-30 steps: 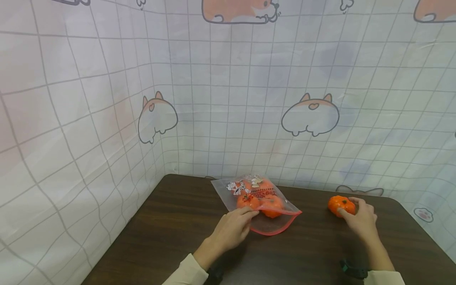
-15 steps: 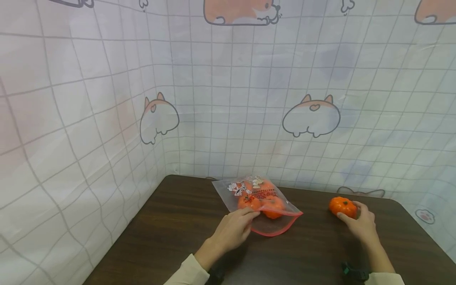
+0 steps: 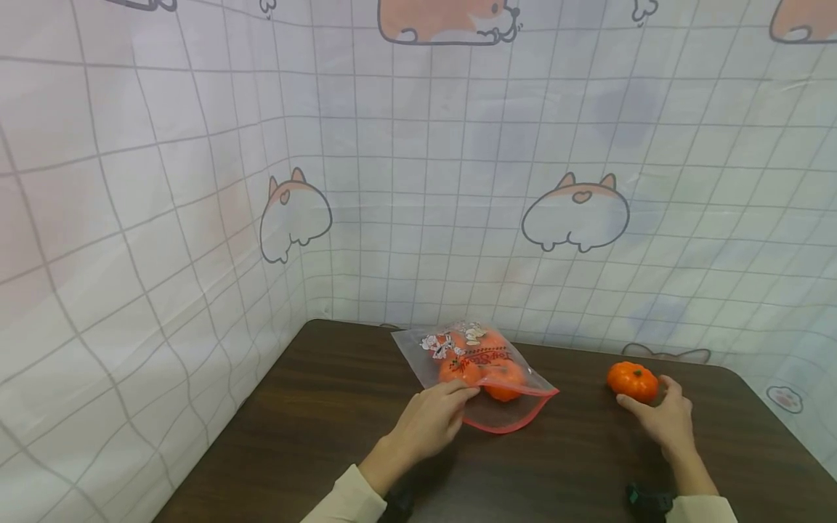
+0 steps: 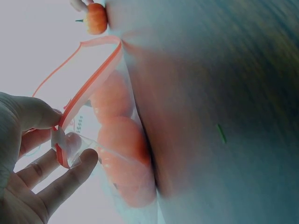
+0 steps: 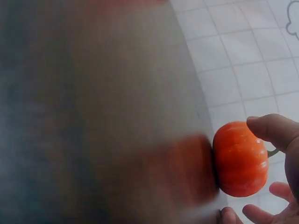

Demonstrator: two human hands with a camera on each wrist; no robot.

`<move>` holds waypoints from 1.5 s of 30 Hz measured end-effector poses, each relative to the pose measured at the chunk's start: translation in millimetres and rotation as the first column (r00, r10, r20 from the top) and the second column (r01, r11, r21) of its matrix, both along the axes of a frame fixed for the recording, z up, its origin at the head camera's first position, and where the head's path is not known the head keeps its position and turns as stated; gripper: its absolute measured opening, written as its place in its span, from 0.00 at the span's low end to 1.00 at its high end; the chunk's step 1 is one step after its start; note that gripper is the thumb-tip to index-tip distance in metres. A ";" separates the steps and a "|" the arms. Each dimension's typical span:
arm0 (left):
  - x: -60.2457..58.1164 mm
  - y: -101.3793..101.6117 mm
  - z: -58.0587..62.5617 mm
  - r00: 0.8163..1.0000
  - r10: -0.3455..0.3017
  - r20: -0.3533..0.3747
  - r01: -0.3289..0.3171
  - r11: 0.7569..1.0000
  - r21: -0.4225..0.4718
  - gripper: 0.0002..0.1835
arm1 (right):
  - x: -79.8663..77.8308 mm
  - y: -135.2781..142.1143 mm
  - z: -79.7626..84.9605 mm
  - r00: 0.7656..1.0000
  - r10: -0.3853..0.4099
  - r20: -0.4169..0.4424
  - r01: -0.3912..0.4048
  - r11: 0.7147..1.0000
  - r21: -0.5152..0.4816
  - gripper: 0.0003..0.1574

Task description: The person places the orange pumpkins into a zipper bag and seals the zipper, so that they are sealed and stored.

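Observation:
My left hand (image 3: 428,420) pinches the red-edged mouth of a clear zip bag (image 3: 493,418) between thumb and fingers. Several small orange pumpkins (image 4: 124,144) lie inside the bag, which rests on the table with its mouth parted toward me. Off to the right, a single orange pumpkin (image 3: 632,382) with a green stem sits on the table. Around its near right side my right hand (image 3: 667,421) is spread, thumb in front and fingers to the right. In the right wrist view the thumb tip overlaps the pumpkin, while the other fingers stand apart from it.
The dark wooden table (image 3: 314,407) ends at the back against a white gridded curtain (image 3: 431,218) printed with cartoon dogs. The same cloth hangs along the left side. A small green strip (image 4: 221,133) shows on the surface in the left wrist view.
The fingers of my right hand have spread and drawn back a little from the single pumpkin, which stays in place. My left hand keeps its hold on the bag's edge.

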State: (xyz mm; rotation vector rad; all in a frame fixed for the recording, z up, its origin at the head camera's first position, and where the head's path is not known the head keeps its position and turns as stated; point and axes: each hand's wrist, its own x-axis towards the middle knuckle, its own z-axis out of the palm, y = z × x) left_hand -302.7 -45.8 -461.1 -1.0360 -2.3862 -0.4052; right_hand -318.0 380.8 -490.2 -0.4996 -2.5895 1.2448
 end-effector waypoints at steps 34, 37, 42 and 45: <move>-0.1 0.9 -0.1 1.000 0.001 -0.002 -0.001 1.000 -0.003 0.18 | -25.4 19.4 5.0 0.989 0.115 0.098 -0.104 0.988 -0.117 0.64; 0.3 0.9 0.6 1.000 0.002 0.001 -0.002 1.000 -0.003 0.18 | -23.2 18.3 4.8 0.990 0.103 0.094 -0.092 0.989 -0.117 0.64; 0.3 0.7 1.4 1.000 -0.002 -0.002 0.002 1.000 -0.002 0.18 | -19.6 17.6 5.3 0.991 0.100 0.087 -0.088 0.988 -0.126 0.64; 0.1 0.5 1.5 1.000 -0.001 -0.001 0.001 1.000 -0.001 0.18 | -17.6 18.4 5.6 0.991 0.100 0.091 -0.087 0.987 -0.135 0.65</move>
